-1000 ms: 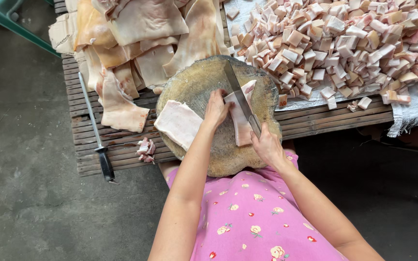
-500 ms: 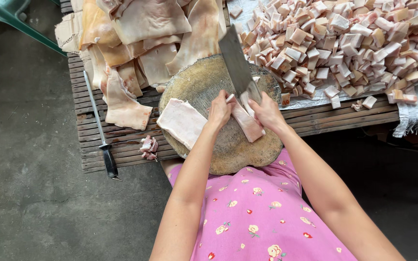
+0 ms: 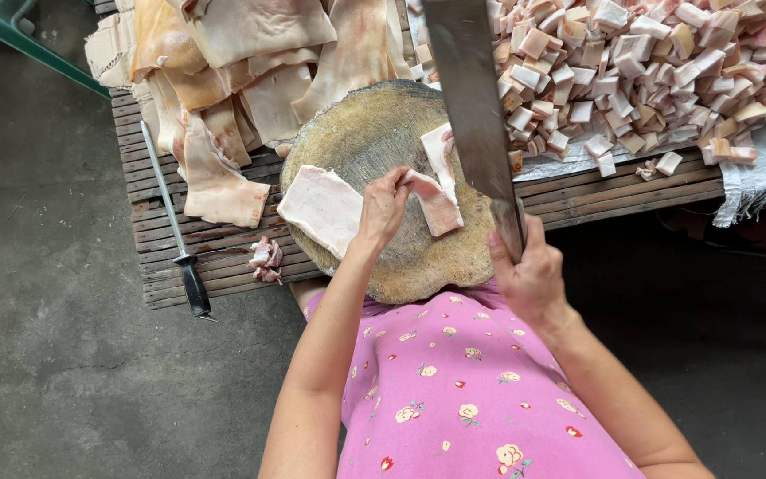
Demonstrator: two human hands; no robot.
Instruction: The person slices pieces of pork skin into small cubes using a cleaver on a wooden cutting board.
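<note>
My right hand grips the handle of a long cleaver, raised off the board with its blade pointing away from me. My left hand pinches the near end of a pale strip of pork fat on the round wooden chopping block. A second strip lies just beyond it, half behind the blade. A wider flat slab of fat rests on the block's left edge, beside my left wrist.
Large sheets of pork skin and fat are heaped on the slatted wooden bench at the back left. A heap of small cut cubes covers a white cloth at the right. A sharpening steel and meat scraps lie left.
The cleaver has lifted from the meat on the block to high above it. My right hand pulled back toward me. My left hand shifted left and took hold of the strip's end.
</note>
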